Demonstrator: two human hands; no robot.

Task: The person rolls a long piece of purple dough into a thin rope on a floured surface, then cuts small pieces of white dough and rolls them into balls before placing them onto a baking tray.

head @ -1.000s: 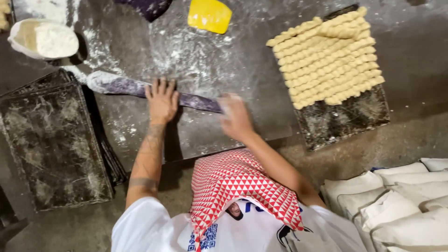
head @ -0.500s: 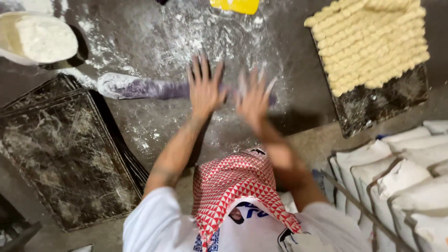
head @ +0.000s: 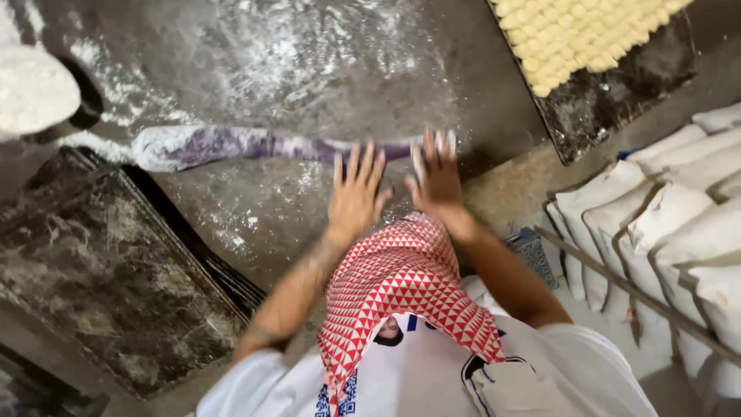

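Both palms press flat, fingers spread, gripping nothing: the left hand and right hand lie on a soft, flour-dusted purple dough rope. The rope runs crosswise under the fingertips, its thicker end left of the left hand, on the floury dark worktop.

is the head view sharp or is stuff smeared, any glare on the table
Head view: both the left hand and right hand are motion-blurred at the fingers, over the purple dough rope; the floured table shows a pale sheen near the top; the yellow dough strips look soft and cut by the frame edge.
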